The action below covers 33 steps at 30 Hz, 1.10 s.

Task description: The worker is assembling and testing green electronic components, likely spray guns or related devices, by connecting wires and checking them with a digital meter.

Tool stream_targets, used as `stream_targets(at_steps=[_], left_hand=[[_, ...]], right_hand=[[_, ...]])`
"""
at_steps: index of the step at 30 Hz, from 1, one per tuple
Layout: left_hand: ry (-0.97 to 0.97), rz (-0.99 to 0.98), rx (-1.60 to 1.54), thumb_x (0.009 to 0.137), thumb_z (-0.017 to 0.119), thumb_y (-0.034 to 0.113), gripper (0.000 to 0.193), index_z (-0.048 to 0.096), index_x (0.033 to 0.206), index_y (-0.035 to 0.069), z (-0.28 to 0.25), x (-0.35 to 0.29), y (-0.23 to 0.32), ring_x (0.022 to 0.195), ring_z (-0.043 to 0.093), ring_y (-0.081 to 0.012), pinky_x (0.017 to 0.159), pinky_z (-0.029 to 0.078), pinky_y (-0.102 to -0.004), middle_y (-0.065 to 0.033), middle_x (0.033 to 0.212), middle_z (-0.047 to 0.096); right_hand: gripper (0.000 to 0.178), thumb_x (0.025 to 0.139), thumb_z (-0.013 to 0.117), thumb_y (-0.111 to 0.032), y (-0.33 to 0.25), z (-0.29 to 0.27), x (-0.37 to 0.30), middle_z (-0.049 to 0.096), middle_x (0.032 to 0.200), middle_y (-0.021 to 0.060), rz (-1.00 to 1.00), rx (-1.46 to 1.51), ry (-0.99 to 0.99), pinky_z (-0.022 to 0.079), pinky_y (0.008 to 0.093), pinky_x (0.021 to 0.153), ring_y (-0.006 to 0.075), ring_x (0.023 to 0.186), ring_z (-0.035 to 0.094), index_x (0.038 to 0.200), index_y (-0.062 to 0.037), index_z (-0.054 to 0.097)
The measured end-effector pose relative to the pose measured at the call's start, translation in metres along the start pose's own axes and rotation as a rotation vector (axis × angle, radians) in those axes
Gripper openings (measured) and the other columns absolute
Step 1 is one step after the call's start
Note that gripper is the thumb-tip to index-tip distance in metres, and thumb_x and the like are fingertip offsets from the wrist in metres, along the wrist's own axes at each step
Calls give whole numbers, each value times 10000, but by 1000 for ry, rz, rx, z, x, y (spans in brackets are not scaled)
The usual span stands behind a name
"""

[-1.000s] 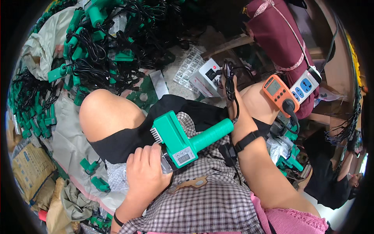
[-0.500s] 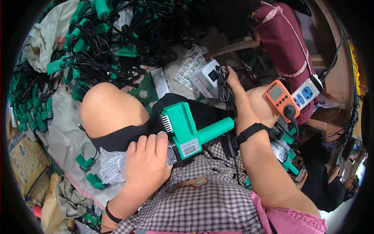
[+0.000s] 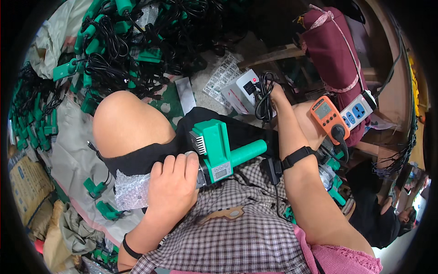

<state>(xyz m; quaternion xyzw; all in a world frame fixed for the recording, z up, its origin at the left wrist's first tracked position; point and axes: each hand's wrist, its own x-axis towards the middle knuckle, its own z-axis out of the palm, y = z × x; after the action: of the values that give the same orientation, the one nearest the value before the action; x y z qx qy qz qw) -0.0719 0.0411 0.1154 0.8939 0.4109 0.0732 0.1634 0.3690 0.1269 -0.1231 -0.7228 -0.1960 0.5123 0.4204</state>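
My left hand [image 3: 174, 182] is wrapped round the metal barrel end of a green hand-held power tool [image 3: 213, 145], which looks like a heat gun. Clear bubble wrap [image 3: 131, 191] covers its end left of my fingers. The tool lies across my lap, with its small grey display [image 3: 221, 171] facing up and its round handle pointing right. My right hand [image 3: 276, 92] is closed on a bundled black power cord [image 3: 264, 101], which hides most of the fingers. The cord's plug is at the black socket of a white box [image 3: 242, 91]; whether it is fully in, I cannot tell.
An orange meter [image 3: 323, 114] is beside a white power strip with blue sockets [image 3: 358, 112] on the right. Heaped green tools with black cords [image 3: 109, 50] fill the far left. A maroon roll [image 3: 329, 50] stands far right; another person [image 3: 372, 201] sits at the right.
My right hand has brought the cord's plug to the white box's socket. The green tool's handle end has shifted slightly left, while my left hand keeps its hold.
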Motion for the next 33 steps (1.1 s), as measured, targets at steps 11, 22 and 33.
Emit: stream_targets(at_steps=[11,22,33], left_hand=[[37,55,109,569,681,161,532,570,1072,26,15,0,0,759,505,-212,643,368,-342,-52,848,528],[21,55,146,592,648,149,492,580,1064,27,19,0,-1,738,497,-201,632,356,-338,-42,830,517],[22,49,202,639,611,161,447,588,1067,33,22,5,1,731,494,-196,636,361,-337,-37,816,513]], right_hand=[[180,805,669,-72,-22,6,-21,678,808,22,-73,-359,70,471,256,659,97,717,594,972,-21,712],[182,923,542,-170,-72,39,-57,648,888,13,67,-918,-311,493,351,654,140,796,567,1061,-126,652],[313,810,523,55,-59,14,-22,664,975,47,-11,-817,-427,484,287,712,127,861,589,1082,-58,629]])
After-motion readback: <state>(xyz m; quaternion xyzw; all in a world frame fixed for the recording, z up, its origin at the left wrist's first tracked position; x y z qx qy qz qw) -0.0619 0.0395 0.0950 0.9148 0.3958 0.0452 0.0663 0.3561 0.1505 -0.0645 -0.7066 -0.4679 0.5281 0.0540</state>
